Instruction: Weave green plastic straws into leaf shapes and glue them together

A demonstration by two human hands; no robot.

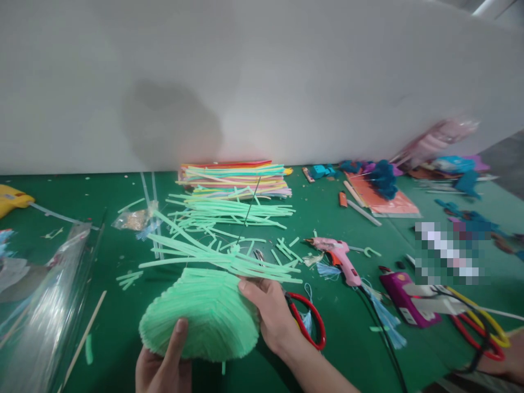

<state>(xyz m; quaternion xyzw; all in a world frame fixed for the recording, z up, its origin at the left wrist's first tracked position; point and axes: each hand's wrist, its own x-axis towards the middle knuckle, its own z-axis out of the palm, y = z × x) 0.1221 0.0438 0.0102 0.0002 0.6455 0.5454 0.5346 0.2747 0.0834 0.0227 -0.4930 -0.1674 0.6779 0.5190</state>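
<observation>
Between my two hands is a broad, fan-like leaf of mint-green pipe cleaners [208, 316], its strips packed side by side and meeting along a middle line. My left hand [166, 357] grips its lower left part, thumb on top and fingers hidden underneath. At its upper right edge, my right hand [270, 311] pinches it with the thumb in front. Just beyond the leaf lie loose mint-green pipe cleaners [229, 259]. Red-handled scissors [313, 322] rest beside my right wrist, partly covered by my hand.
Bundled coloured pipe cleaners [233, 177] lie along the wall. A pink glue gun [338, 256] with a black cord, a purple box [409, 300] and blue tassels [387, 322] are to the right. At left are clear plastic sleeves [57, 311] and a yellow glue gun [14, 197]. Another person's arm [505, 360] shows lower right.
</observation>
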